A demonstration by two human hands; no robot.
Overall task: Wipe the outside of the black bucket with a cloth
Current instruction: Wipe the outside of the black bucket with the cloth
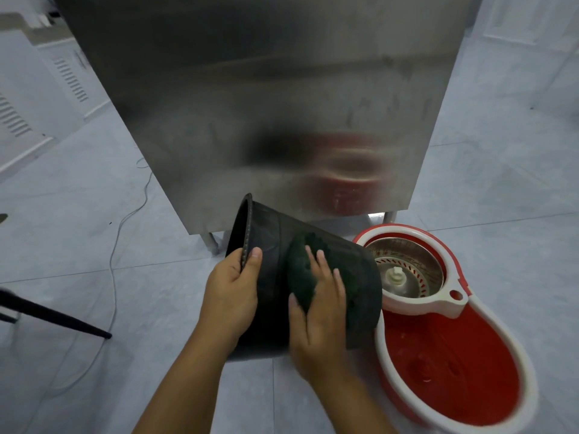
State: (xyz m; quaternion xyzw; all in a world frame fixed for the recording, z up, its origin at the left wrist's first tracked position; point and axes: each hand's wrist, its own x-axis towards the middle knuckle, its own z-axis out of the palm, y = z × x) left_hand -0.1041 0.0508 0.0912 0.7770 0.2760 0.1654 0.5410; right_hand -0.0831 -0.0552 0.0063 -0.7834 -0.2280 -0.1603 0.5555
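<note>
- Black bucket (272, 277): tipped sideways, beside red mop bucket (451, 355).
- Left hand (232, 296): gripping bucket rim (thumb outside).
- Right hand (319, 311): fingers spread flat, pressing green cloth (300, 270) against bucket wall.

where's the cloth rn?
Head view, lower centre: the green cloth is pressed flat against the outside wall of the tilted black bucket under the right hand, just left of the red mop bucket.

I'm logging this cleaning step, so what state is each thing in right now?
Black bucket: tipped on its side, held off the floor.
Green cloth: pressed flat on the bucket's outer wall.
Left hand: grip closed on the bucket's rim.
Right hand: flat on the cloth, fingers spread.
Red mop bucket: upright on the floor, no mop in it.
</note>
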